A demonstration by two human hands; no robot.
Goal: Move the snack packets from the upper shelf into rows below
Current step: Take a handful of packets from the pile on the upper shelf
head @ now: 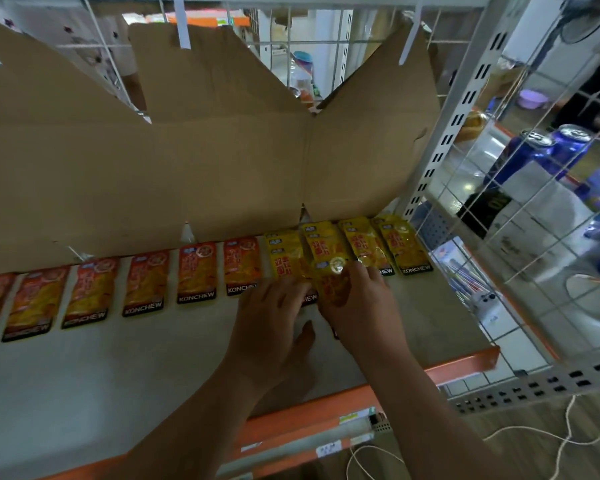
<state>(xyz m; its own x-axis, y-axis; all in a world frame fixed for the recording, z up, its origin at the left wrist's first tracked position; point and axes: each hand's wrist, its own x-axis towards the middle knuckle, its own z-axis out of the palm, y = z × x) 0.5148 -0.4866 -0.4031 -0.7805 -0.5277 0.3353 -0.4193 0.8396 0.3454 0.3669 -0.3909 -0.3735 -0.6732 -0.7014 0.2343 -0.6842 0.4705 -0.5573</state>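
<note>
Holding a yellow packet [331,284] at the row on the shelf [118,368].
A big brown cardboard [222,161] stands behind the hands and covers the back of the grey shelf. To the left of the hands a row of orange packets [142,282] lies flat, side by side. Just beyond the hands, yellow packets [400,244] lie in the same row, some overlapping. Far to the right, behind a wire grid [534,237], stand blue cans [548,150]. The left hand [271,323] lies flat with straight fingers on the packets, thumb spread apart. The right hand [361,310] grips the right edge of the yellow packet with curled fingers, on top of the row.
</note>
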